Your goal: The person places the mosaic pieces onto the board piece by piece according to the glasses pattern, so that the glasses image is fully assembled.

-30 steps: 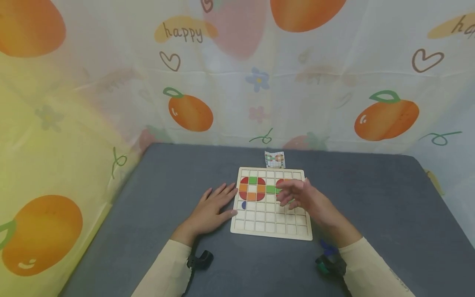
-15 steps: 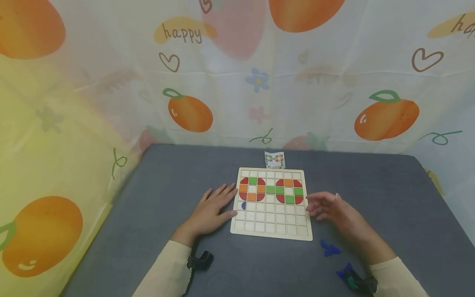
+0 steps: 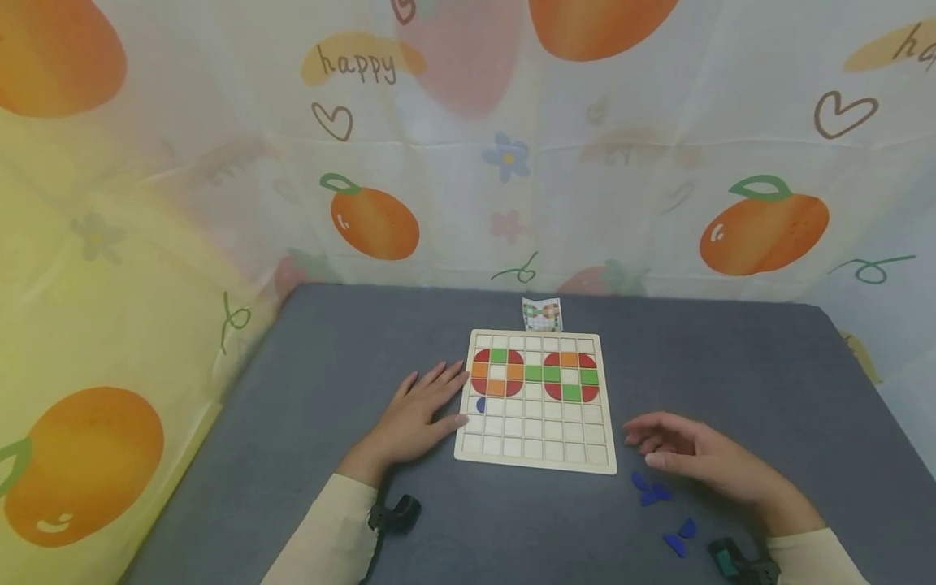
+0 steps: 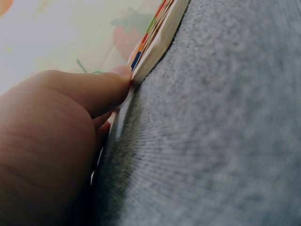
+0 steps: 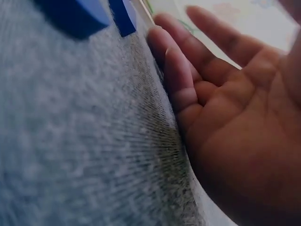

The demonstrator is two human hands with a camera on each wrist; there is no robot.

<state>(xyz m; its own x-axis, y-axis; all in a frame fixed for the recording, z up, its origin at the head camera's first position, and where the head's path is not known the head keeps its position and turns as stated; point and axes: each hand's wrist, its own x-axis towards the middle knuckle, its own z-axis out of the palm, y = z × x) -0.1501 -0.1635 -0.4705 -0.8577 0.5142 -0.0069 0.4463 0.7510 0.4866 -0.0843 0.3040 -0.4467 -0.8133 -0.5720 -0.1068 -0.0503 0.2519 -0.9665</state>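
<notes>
A wooden grid board [image 3: 512,447] lies on the table, with red, orange and green tiles [image 3: 534,373] forming two rounded rings joined by green. One blue half-round piece [image 3: 480,405] sits in a cell at the board's left. My left hand [image 3: 413,414] lies flat beside the board, its fingertips and thumb [image 4: 101,87] touching the left edge. My right hand [image 3: 709,455], fingers loosely bent and holding nothing, is at the right of the board. Several loose blue pieces [image 3: 651,491] lie on the table just below it; two blue pieces [image 5: 124,16] show in the right wrist view.
A small printed pattern card [image 3: 542,314] stands behind the board's far edge. The dark grey table [image 3: 380,325] ends at a fruit-print curtain [image 3: 585,203] at the back and left. Black wrist cameras [image 3: 395,513] are strapped on both wrists.
My right hand has moved off the board, back and to the right, to above the blue pieces. This uncovered the right ring of tiles and the loose pieces. My left hand has stayed put.
</notes>
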